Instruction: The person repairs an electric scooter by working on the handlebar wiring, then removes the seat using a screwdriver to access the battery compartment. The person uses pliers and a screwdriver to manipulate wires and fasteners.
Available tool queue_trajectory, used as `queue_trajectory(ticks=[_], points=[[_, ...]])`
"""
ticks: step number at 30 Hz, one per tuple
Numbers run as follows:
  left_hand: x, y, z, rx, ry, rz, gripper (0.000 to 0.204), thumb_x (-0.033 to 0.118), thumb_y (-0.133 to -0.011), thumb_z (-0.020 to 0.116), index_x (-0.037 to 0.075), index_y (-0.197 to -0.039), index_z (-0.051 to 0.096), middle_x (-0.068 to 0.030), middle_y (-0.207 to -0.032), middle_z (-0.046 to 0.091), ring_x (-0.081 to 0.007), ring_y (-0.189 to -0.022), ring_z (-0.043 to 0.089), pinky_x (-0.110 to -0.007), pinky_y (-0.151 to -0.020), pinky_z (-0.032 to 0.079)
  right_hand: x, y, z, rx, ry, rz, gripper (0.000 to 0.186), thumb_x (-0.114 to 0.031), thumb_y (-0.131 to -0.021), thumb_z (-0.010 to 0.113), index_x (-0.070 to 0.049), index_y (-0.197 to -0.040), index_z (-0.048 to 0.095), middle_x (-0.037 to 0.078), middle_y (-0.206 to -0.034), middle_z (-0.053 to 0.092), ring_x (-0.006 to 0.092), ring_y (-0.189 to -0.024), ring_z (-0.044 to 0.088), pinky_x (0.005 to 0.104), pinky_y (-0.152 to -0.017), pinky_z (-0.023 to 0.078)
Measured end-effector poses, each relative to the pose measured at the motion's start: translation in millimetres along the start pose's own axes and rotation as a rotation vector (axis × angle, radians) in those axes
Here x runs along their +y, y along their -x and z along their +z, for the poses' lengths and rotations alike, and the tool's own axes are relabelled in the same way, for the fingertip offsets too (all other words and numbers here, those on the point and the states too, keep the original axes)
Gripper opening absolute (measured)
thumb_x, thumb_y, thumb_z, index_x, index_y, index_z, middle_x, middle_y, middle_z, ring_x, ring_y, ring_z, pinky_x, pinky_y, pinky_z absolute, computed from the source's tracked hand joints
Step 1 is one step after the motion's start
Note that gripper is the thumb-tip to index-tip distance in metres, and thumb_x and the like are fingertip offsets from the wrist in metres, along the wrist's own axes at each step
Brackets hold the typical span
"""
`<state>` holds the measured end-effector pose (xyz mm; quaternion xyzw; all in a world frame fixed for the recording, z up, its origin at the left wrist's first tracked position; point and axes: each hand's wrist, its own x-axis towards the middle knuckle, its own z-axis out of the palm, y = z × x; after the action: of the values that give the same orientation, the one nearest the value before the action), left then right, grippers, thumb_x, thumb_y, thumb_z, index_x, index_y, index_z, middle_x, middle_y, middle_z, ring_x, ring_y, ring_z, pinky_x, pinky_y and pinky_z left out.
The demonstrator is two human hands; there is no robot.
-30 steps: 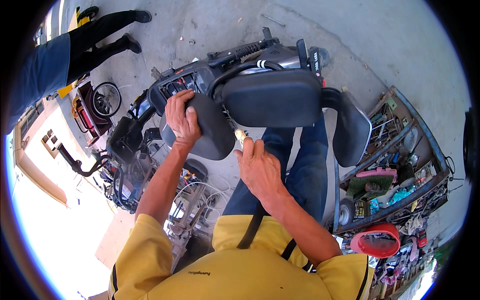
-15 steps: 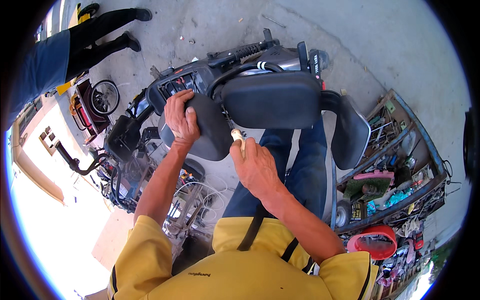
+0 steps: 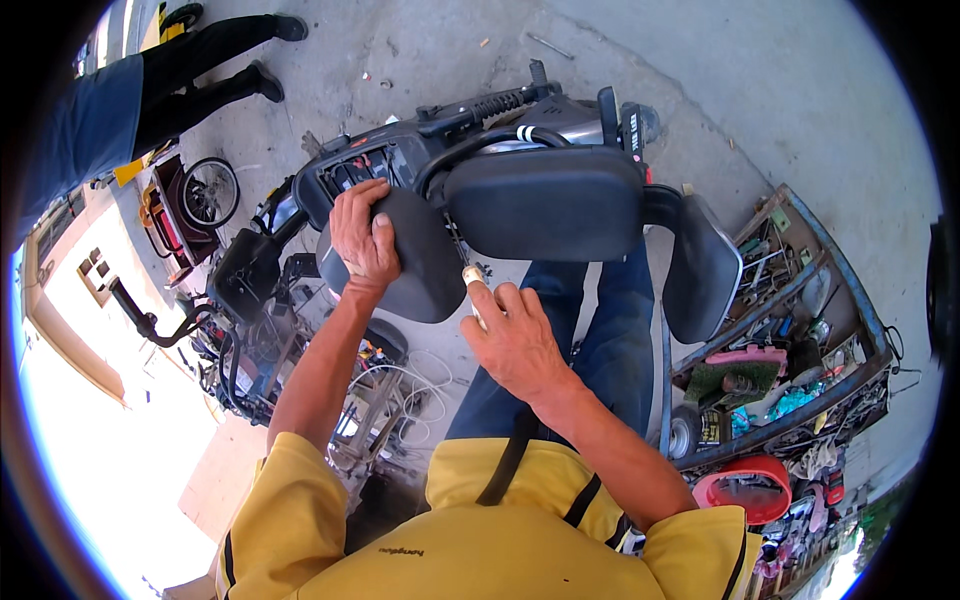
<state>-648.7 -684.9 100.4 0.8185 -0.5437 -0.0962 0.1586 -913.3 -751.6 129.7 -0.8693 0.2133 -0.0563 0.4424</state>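
Note:
My left hand (image 3: 365,235) grips a black padded seat section (image 3: 420,260), fingers curled over its upper edge. Just right of that, my right hand (image 3: 510,340) is closed on a tool with a pale cream handle (image 3: 474,282), its index finger lying along the handle. The tool points at the gap beside the padded section, where its working end is hard to make out. Directly above my right hand is a longer black cushion (image 3: 540,200) on the black scooter (image 3: 360,165), and a curved black pad (image 3: 692,270) hangs at the cushion's right.
Another person's legs (image 3: 210,65) are at upper left, above a small wheeled vehicle (image 3: 210,195). A metal tool bin (image 3: 870,320) and red basin (image 3: 745,490) sit at right. Scooter parts and white cables (image 3: 420,380) lie on the concrete floor (image 3: 720,70) left of my legs.
My right hand has shifted slightly left on the pale handle, its index finger now extended along it. My left hand stays on the padded section; the rest is nearly unchanged.

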Motion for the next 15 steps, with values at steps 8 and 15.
queue_trajectory(ticks=[8, 15], points=[[1, 1, 2, 0.009, 0.001, -0.001, 0.035, 0.025, -0.095, 0.05, 0.002, -0.113, 0.069, -0.0142, -0.119, 0.07, -0.0345, -0.11, 0.064, -0.042, -0.099, 0.045, -11, -4, 7, -0.189, -0.199, 0.379, 0.031, -0.011, -0.081, 0.075, -0.002, -0.109, 0.065, 0.022, -0.132, 0.059, 0.0278, -0.094, 0.06, 0.0379, -0.075, 0.048], [4, 7, 0, 0.076, 0.04, -0.039, 0.03, 0.021, -0.098, 0.052, 0.002, -0.117, 0.066, -0.0146, -0.123, 0.068, -0.034, -0.111, 0.063, -0.041, -0.1, 0.046, 8, -2, 3, 0.126, -0.045, 0.011, 0.033, -0.012, -0.086, 0.073, -0.004, -0.116, 0.061, 0.022, -0.129, 0.06, 0.0272, -0.09, 0.061, 0.0379, -0.074, 0.049]])
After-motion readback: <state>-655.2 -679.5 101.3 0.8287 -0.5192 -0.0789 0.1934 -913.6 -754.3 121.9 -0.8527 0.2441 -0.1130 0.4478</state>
